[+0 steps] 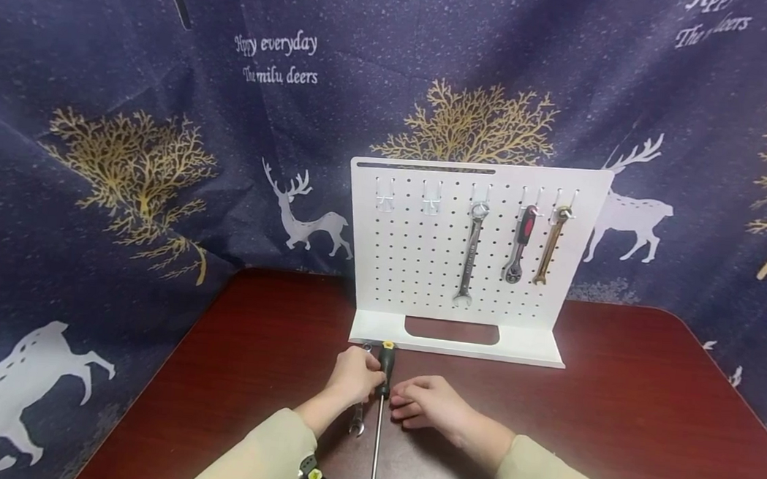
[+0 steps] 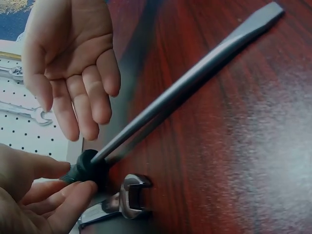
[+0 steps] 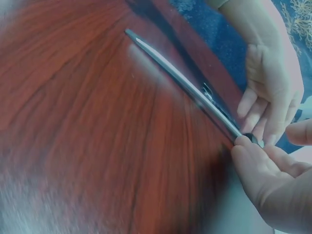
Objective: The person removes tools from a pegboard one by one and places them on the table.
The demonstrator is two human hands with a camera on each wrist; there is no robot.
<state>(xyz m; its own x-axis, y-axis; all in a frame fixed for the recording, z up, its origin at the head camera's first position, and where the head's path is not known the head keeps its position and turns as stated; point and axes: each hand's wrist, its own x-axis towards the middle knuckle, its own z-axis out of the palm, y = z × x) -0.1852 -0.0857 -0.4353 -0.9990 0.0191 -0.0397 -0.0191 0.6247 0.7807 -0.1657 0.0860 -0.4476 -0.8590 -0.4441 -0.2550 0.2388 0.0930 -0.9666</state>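
Observation:
A flat-blade screwdriver (image 1: 385,366) with a dark handle, yellow end cap and long steel shaft lies along the table, its tip toward the viewer. My left hand (image 1: 352,375) pinches its handle between thumb and fingers, seen closely in the left wrist view at the dark handle (image 2: 90,168). Beneath that hand, just left of the screwdriver, is a combination wrench (image 1: 357,421); its middle is hidden. To the right of the handle my right hand (image 1: 435,407) holds nothing, fingers loosely bent and apart from the tool.
Behind the hands stands a white pegboard (image 1: 414,271). A large wrench (image 1: 470,256), a red-and-black ratchet (image 1: 520,244) and a gold-toned wrench (image 1: 550,250) hang on it. Two clear hooks (image 1: 431,198) at left carry nothing. A dark object with a yellow mark (image 1: 312,478) is by the left sleeve.

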